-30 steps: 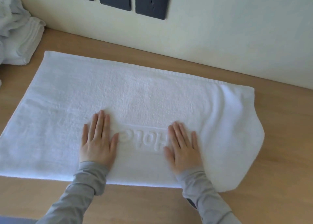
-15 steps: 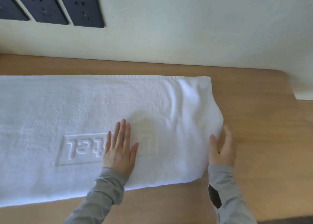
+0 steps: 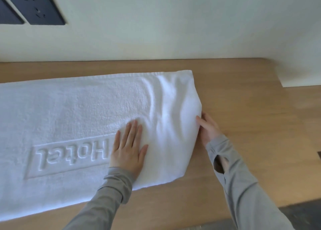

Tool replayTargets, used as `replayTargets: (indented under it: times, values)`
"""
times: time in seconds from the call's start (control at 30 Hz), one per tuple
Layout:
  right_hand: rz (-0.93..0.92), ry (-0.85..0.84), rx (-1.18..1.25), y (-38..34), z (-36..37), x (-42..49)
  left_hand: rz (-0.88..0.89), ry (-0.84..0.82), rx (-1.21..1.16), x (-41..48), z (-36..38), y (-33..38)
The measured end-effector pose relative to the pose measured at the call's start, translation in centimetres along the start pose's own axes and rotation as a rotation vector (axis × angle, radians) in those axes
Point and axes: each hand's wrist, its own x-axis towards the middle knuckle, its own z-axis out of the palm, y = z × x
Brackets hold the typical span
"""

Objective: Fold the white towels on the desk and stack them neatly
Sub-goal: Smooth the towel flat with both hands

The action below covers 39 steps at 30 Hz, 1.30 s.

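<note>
From the head camera, the white towel (image 3: 83, 118) lies long across the wooden desk (image 3: 251, 118), running off the left edge of view, with its right end rumpled and rounded rather than square. The left hand (image 3: 128, 148) lies flat on the cloth just right of the raised "Hotel" lettering (image 3: 71, 153), palm down, fingers straight and close together, thumb out to the right. The right hand (image 3: 209, 129) is at the towel's right edge, fingers curled against the hem; I cannot tell whether it is pinching the cloth or only touching it, since the fingertips are hidden by the fold.

The risk, as I see it, is a crooked fold. That right end is already bunched into soft ridges, and if it is lifted over as it lies the creases will be trapped inside and the corners will not meet. The pinning hand could also drag the layer beneath, skewing the long edges. A lumpy towel would then stack badly.

The cloth is thick looped terry, soft and limp, with a flat woven band along the far hem. The lettering sits embossed in a rectangular frame. The desk is smooth pale wood grain; dark socket plates (image 3: 40, 5) sit on the cream wall at the far left.
</note>
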Motion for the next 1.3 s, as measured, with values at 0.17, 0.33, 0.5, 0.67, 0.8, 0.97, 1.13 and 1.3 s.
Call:
replayTargets:
  times: [0.17, 0.33, 0.5, 0.67, 0.8, 0.97, 1.13, 1.3]
  values:
    - [0.039, -0.192, -0.065, -2.0, 0.9, -0.1, -0.008, 0.000, 0.002, 0.2, -0.1, 0.1]
    - [-0.109, -0.186, -0.690, -4.4, 1.5, -0.7, -0.013, -0.003, -0.018, -0.1, -0.2, 0.2]
    - [-0.022, 0.207, -1.049, -3.2, -1.3, -1.4, -0.013, 0.002, -0.035, 0.0, -0.3, 0.1]
    - [0.033, 0.421, -0.819, 4.0, -4.6, -5.5, -0.012, -0.013, -0.043, 0.1, -0.4, 0.3]
    - [-0.071, 0.578, -0.648, 6.4, -4.1, -7.9, -0.011, -0.021, -0.051, -0.1, -0.2, 0.1]
    - [-0.162, 0.727, -0.706, 6.6, -2.7, -8.2, -0.005, -0.013, -0.041, -0.1, 0.1, 0.0]
    - [-0.128, 0.727, -0.682, 6.4, -2.3, -7.9, -0.002, -0.007, -0.045, 0.0, 0.1, 0.2]
    - [-0.094, 0.623, -0.694, 6.2, -2.3, -7.6, 0.000, -0.014, -0.047, -0.1, -0.1, 0.0]
